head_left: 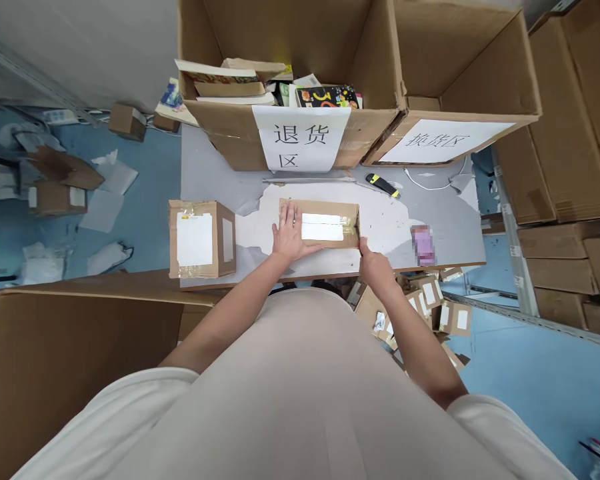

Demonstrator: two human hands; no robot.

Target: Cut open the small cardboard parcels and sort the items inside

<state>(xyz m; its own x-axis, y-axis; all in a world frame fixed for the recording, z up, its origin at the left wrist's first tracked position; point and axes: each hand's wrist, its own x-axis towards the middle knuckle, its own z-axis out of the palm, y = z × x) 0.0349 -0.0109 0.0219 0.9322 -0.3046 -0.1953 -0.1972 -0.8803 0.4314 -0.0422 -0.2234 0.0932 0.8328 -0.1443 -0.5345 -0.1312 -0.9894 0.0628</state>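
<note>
A small long cardboard box (351,210) with white labels and clear tape lies on the table in front of me. My left hand (291,233) rests flat on the left part of its top, fingers spread, with a ring on one finger. At the box's right end, where a flap edge looks loosened, my right hand (377,267) is curled with its fingertips at the lower corner. Its exact grip there is partly hidden. A black and yellow box cutter (383,185) lies behind the box to the right. To the left stands a taller taped carton (223,230) with white labels.
Two big open cartons with paper signs stand at the back: the left carton (230,140) holds several books, the right carton (485,73) stands beside it. A blurred pink item (423,245) lies right. Several small boxes (430,293) are heaped below the table's front edge.
</note>
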